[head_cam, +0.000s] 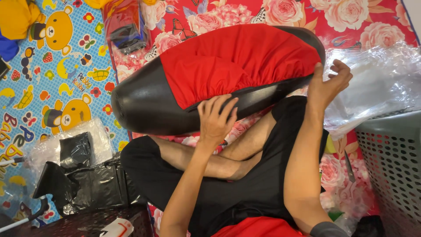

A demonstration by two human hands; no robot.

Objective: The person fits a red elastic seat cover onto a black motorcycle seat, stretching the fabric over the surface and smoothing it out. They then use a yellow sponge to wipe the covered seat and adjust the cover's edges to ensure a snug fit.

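Here, seen from the head camera, a long glossy black padded seat (144,103) lies across the lap of a person sitting cross-legged, with a red stretch-fabric cover (232,59) pulled over most of its wider end and gathered along an elastic edge. The left hand (215,119) presses against the seat's near side, its fingers (219,105) spread apart and laid flat, their tips reaching up onto the gathered hem of the red cover; the bare black end of the seat runs off to the left of these fingers. The right hand (328,84) is at the seat's far rounded end, thumb against the edge of the red cover and the other fingers (342,70) loosely curled and apart; whether they pinch the fabric cannot be told. Just beyond those fingers, to the right, lies crumpled clear plastic wrapping (381,79), partly draped over the rim of a grey perforated plastic basket (390,149). Well to the left of the left fingers sit black plastic bags (94,184) on a colourful cartoon-printed mat (57,74).
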